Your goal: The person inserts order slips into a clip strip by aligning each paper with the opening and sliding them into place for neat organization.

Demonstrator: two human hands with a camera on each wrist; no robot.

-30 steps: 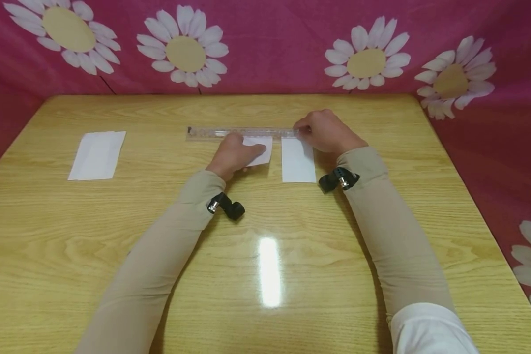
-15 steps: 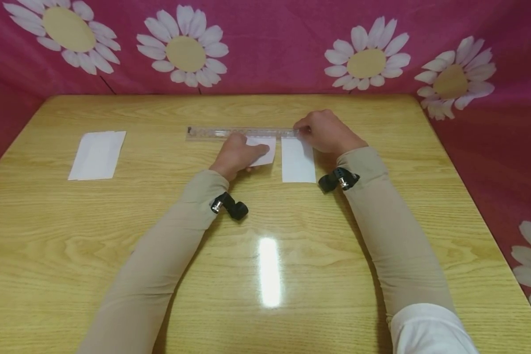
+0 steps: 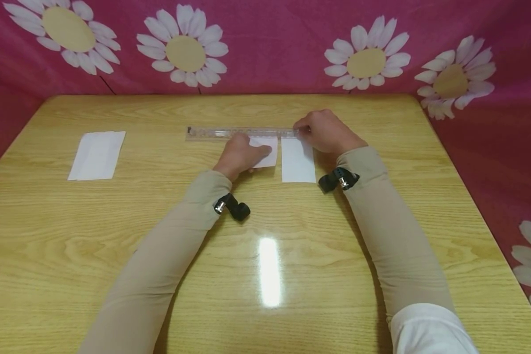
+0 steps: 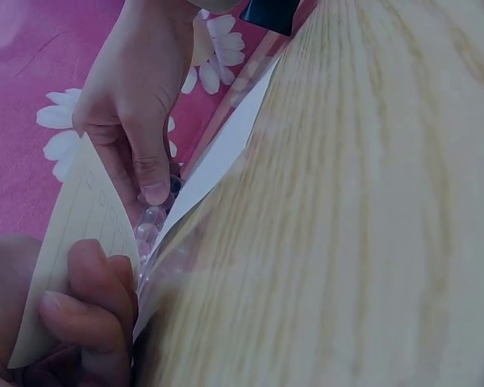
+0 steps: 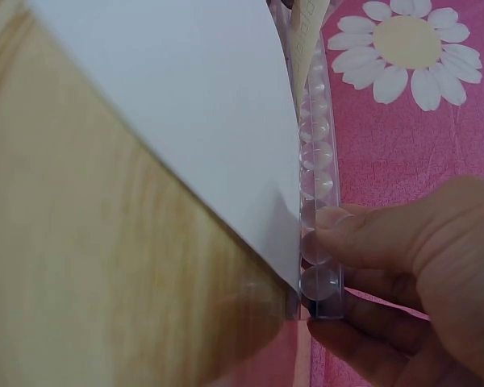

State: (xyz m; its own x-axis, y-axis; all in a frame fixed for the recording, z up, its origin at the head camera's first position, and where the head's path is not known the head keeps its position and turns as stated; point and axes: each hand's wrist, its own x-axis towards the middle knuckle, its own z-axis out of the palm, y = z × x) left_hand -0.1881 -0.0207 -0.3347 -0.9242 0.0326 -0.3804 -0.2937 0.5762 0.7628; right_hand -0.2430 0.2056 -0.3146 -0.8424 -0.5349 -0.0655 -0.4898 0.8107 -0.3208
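My left hand (image 3: pixel 239 155) pinches a white paper card (image 3: pixel 269 156), thumb on top. In the left wrist view, that card's underside (image 4: pixel 81 218) shows faint lines and writing, with curled fingers beneath it. The held card's far edge is by a long clear plastic strip (image 3: pixel 208 132), which has a row of clear round bumps (image 5: pixel 316 185) in the right wrist view. My right hand (image 3: pixel 329 132) grips the right end of this strip between thumb and fingers. Another white card (image 3: pixel 298 164) lies just right of the held one, its far edge along the strip.
A small stack of white cards (image 3: pixel 98 155) lies at the left of the wooden table (image 3: pixel 159 206). Pink cloth with daisies (image 3: pixel 270 49) hangs behind the table and at its sides. A black camera mount sits on each wrist.
My left hand has slid slightly right along the strip with its card, narrowing the gap to the other card. My right hand and the strip have stayed put.
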